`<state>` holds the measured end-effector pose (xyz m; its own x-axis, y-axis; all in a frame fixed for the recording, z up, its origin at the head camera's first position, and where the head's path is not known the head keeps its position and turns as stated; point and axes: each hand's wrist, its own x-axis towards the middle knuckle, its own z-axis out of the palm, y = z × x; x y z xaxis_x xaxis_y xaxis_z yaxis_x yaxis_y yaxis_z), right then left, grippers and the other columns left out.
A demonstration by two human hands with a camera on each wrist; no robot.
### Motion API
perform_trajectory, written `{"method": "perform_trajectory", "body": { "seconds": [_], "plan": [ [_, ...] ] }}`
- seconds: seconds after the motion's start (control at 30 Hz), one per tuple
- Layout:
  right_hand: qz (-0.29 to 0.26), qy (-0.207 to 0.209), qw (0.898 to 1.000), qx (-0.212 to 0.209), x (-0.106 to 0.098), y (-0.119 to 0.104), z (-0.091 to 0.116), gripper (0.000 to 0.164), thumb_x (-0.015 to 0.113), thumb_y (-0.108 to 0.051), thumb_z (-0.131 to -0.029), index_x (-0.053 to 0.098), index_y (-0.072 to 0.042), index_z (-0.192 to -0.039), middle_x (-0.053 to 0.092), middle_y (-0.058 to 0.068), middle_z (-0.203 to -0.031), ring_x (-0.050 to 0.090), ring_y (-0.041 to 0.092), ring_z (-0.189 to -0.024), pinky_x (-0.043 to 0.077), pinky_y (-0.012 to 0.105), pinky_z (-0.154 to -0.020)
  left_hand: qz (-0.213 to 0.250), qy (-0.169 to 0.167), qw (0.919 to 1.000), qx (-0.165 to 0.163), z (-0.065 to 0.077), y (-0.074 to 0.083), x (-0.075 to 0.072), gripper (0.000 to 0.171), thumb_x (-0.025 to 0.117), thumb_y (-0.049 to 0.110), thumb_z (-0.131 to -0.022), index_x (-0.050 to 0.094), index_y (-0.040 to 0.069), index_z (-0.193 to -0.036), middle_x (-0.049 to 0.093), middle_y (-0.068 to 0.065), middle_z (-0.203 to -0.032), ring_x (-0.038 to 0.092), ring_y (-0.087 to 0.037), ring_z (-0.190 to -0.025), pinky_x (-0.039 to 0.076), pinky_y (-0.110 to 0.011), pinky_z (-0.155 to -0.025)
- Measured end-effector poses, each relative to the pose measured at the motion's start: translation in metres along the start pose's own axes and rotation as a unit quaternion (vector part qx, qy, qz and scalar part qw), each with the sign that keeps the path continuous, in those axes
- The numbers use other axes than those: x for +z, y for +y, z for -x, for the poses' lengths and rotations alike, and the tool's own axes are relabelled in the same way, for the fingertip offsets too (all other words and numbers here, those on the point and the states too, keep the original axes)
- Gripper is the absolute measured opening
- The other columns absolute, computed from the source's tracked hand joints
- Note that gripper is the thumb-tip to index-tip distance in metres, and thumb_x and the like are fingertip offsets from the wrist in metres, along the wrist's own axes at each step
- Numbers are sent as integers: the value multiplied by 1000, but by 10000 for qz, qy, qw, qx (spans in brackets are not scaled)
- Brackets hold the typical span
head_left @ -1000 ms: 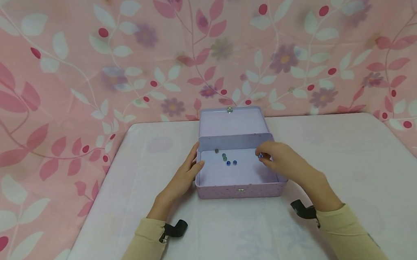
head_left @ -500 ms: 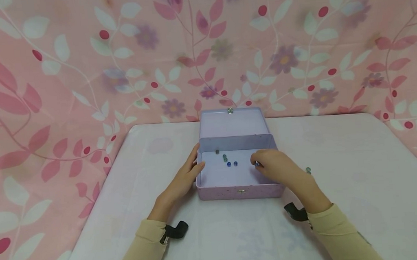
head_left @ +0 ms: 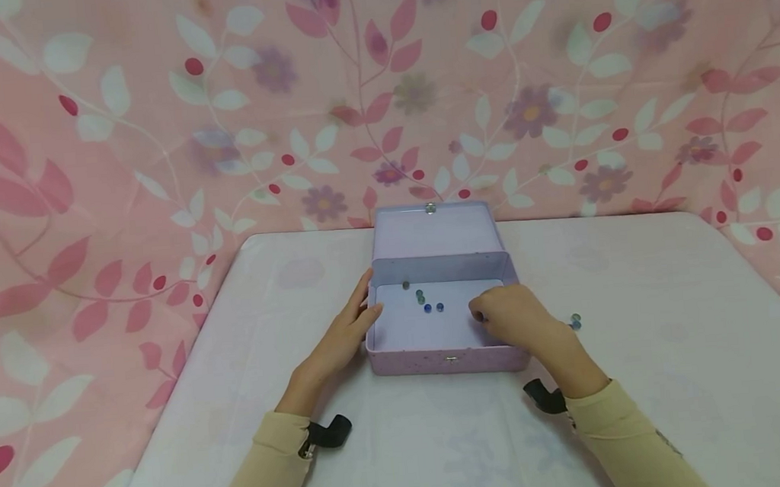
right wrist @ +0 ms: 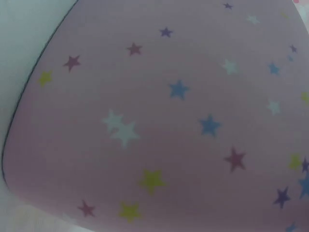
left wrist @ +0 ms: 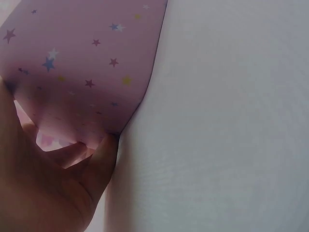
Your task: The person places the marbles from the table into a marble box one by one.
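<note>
An open lilac tin box [head_left: 413, 362] stands on the table with its lid [head_left: 435, 230] raised at the back. My left hand [head_left: 335, 338] holds the box's left side, thumb at the rim and fingers along the outer wall; the left wrist view shows its thumb [left wrist: 102, 159] against the star-printed wall. Over the right part of the box, my right hand [head_left: 511, 316] has curled fingers pinching a marble [head_left: 480, 316], mostly hidden by them. Two blue marbles [head_left: 439, 308] and a few green ones [head_left: 420, 299] lie on the box floor. The right hand is out of its wrist view.
Green and blue marbles [head_left: 576, 318] lie on the white tablecloth [head_left: 672, 328] right of the box, partly behind my right wrist. A floral pink curtain [head_left: 216, 135] hangs behind the table. Black wrist cameras [head_left: 332, 431] stick out from both sleeves.
My right hand has moved left and toward me, lower into the box, its marble now more hidden. Marbles right of the box have come into view. The left hand stays put.
</note>
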<state>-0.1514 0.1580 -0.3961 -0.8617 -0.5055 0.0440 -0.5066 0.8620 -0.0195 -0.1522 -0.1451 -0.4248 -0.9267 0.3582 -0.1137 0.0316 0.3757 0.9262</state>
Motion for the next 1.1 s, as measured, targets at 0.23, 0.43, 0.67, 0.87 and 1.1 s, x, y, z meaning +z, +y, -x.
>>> {"method": "perform_trajectory", "body": {
  "seconds": [0.23,0.43,0.67,0.87,1.1],
  "plan": [
    [-67,-98,9998,163,-1,0,-1,13,71,-3,-83,76,-15,-87,73,1,-78,54,13,-63,53,35,-64,-72,167,9998,117,-7,-12,1,63,44,48,-104,5,57,-152,10,9,-168,17,-31,-155,32,-62,-114],
    [-757,-112,9967,272,-5,5,0,11,69,-6,-88,73,-11,-96,71,1,-83,57,14,-70,53,35,-68,-161,267,9994,120,-7,-8,0,63,45,47,-103,7,56,-153,12,10,-167,19,-33,-154,32,-61,-114],
    [-1826,213,9826,272,-15,15,6,16,63,-5,-90,73,-7,-103,70,1,-90,56,15,-78,52,35,-76,-137,297,9994,142,-7,-9,-2,66,46,55,-101,7,53,-155,11,13,-167,19,-31,-154,30,-60,-117],
    [-2038,526,9771,324,-29,24,13,17,62,-2,-91,73,-4,-104,72,5,-93,62,19,-85,55,43,-83,-112,235,9995,156,-8,-9,-4,68,46,59,-99,7,53,-155,11,13,-167,18,-32,-154,30,-61,-116],
    [-2223,815,9702,506,-39,42,20,18,62,-2,-92,72,-6,-107,72,7,-98,63,23,-93,54,48,-88,-119,242,9996,120,-9,-9,-6,68,46,60,-99,8,54,-154,12,9,-167,19,-32,-154,29,-59,-117]
  ]
}}
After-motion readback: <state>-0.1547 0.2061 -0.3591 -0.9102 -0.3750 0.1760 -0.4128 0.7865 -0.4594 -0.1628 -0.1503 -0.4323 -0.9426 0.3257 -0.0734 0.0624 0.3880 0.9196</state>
